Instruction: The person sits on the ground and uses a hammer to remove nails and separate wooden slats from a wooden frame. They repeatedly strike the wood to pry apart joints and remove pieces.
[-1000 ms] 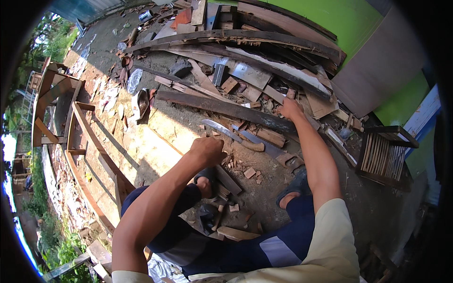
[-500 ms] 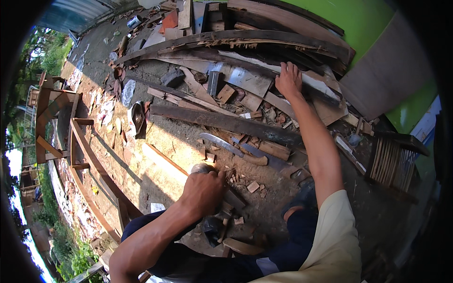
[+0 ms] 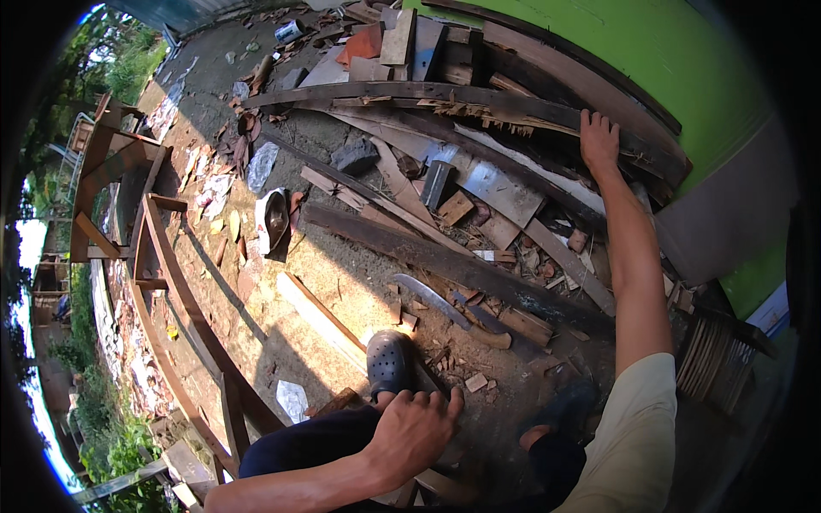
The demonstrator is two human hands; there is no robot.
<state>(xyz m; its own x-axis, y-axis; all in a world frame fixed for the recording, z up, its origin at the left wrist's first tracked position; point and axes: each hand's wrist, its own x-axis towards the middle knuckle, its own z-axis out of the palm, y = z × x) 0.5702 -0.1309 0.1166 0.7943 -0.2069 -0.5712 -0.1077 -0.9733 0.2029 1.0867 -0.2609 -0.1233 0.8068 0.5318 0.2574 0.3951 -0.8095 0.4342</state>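
My right hand [image 3: 600, 138] reaches far out to a long dark wooden beam [image 3: 505, 104] with a splintered edge, its fingers bent over the wood. This beam lies on top of a pile of old planks against a green wall. Low in the middle, my left hand [image 3: 414, 434] hangs near my knee, fingers loosely bent and apart, with nothing visible in it. Beyond it is my foot in a dark clog [image 3: 390, 359]. On the ground close by lie a machete [image 3: 438, 301] with a wooden handle and a handsaw [image 3: 492, 323], partly hidden among wood scraps.
A thick dark timber [image 3: 445, 252] crosses the ground in front of the pile. A sunlit board [image 3: 318, 316] lies beside my foot. On the left stands a curved wooden frame [image 3: 184, 299]. A white shoe [image 3: 274, 221], plastic scraps and leaves litter the concrete.
My right hand has moved from a lower plank up to the splintered beam. My left hand has drawn back toward me, uncovering the clog. The view has shifted.
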